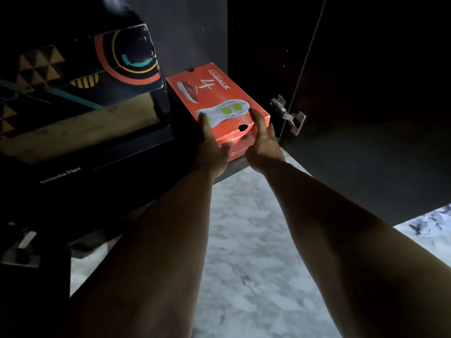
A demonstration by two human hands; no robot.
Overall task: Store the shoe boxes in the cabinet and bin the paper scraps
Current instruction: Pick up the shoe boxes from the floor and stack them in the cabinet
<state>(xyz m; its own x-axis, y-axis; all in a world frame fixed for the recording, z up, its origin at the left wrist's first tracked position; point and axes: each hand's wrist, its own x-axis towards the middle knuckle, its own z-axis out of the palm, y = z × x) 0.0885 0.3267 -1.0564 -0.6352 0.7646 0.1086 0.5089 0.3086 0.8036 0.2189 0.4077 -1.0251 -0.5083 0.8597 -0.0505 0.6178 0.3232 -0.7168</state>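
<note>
Sitting far left in the dark cabinet point(244, 32) was a black box point(80, 164) w/ white lettering, lid partly off so tan cardboard showed, and a patterned box point(122, 54) (orange ring, yellow triangles) stacked on top of it. Right beside those, the red box point(214, 93) w/ shoe pics on the lid sat on the shelf, near end at the front edge. Left hand point(211, 145) was on its near left corner, fingers straight along the lid edge, so pressing more than grabbing. Right hand point(264, 140) same deal on the near right corner, fingers laid flat up the lid. Further right, a metal hinge point(288, 113) and the open door point(378, 118). Marble floor point(256, 252) below, btw the forearms.
</note>
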